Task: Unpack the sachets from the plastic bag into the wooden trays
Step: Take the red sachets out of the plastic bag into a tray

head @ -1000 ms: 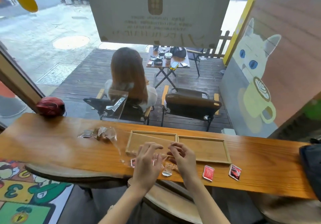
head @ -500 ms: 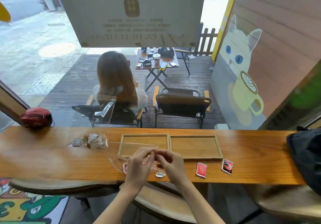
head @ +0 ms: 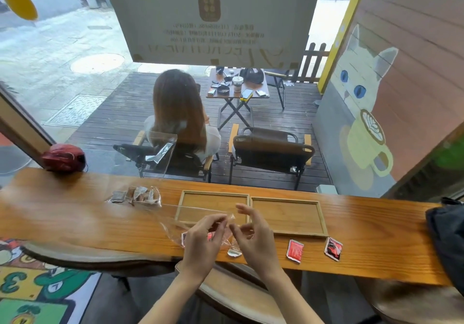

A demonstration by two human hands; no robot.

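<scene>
left hand [head: 200, 235] pinches the clear plastic bag [head: 173, 223], hiding red sachets [head: 184, 238]; right hand [head: 253, 238] spread, its hold unclear.

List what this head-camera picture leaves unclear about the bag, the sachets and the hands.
- Plastic bag, head view: clear film, so its edges and opening can't be traced.
- Sachets under the left hand: partly hidden; their count is unknown.
- Right hand: whether it has a grip on the bag is unclear.
- Sachet labels: too small to read.
</scene>
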